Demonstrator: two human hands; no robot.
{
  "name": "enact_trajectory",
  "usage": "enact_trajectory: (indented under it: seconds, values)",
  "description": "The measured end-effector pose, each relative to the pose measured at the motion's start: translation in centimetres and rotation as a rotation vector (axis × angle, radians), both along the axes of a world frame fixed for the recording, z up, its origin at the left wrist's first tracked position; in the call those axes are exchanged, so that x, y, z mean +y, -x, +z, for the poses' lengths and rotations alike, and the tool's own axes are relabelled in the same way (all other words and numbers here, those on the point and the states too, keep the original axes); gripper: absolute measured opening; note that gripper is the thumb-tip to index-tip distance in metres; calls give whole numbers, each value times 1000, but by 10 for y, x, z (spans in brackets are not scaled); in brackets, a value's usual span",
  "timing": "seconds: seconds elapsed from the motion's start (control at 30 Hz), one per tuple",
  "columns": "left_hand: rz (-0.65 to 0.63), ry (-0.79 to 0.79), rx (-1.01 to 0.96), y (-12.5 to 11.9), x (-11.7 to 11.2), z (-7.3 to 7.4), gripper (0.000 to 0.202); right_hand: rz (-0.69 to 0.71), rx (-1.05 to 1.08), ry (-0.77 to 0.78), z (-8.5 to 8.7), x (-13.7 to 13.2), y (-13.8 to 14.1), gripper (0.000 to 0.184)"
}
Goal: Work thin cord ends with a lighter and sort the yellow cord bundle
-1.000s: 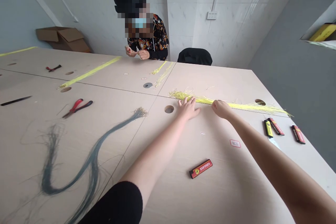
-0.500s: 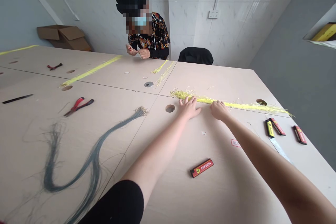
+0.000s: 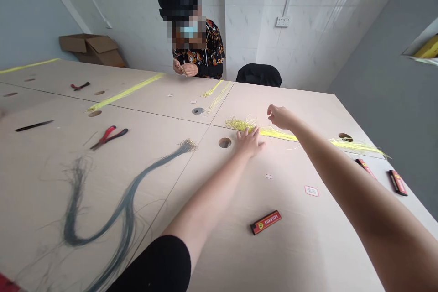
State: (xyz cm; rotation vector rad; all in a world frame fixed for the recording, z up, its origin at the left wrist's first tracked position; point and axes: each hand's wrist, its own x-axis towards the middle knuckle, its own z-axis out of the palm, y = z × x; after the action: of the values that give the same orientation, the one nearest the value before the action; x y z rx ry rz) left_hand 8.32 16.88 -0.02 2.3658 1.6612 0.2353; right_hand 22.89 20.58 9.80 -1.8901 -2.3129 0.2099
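A long bundle of thin yellow strands (image 3: 278, 134) lies across the right part of the table, its tangled end at the left. My left hand (image 3: 249, 141) rests with fingers spread on the bundle, close to that tangled end. Just beyond the strands, my right hand (image 3: 281, 117) is raised with its fingertips pinched together. Whatever those fingers hold, if anything, is too fine to make out. My right forearm hides part of the bundle. Nearer to me lies a red lighter (image 3: 266, 222).
A grey-blue strand bundle (image 3: 128, 196), red-handled pliers (image 3: 108, 138) and black tweezers (image 3: 34, 125) lie leftward. More red lighters (image 3: 398, 182) sit at right. Holes (image 3: 225, 143) pierce the table. Opposite, a co-worker (image 3: 198, 57) handles something small.
My right hand has lifted off the yellow bundle and moved away from me, beyond it. My left hand stays on the strands. The view has shifted slightly.
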Motion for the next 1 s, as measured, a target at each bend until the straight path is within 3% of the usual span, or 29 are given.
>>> enact_trajectory:
  seconds: [0.2,0.33,0.43,0.57,0.7,0.83,1.0]
  values:
    - [-12,-63,-5,0,-3,2,68,104,-40,51,1,30,46,24]
    - [-2,-73,-16,-1,-4,3,65,189,46,18,-9,38,75,25]
    - [-1,-102,-34,-1,-4,3,57,161,41,35,-22,38,84,24]
    - [-8,-78,-34,0,-2,3,56,57,10,58,-34,33,68,31]
    - [-9,-32,-12,-1,0,2,65,-16,10,24,-33,20,32,32]
    - [19,-55,-4,-3,1,-2,68,-13,31,10,-33,-2,1,30]
    - [22,-58,-16,-3,1,-3,70,-9,-55,-32,-48,-26,-19,35]
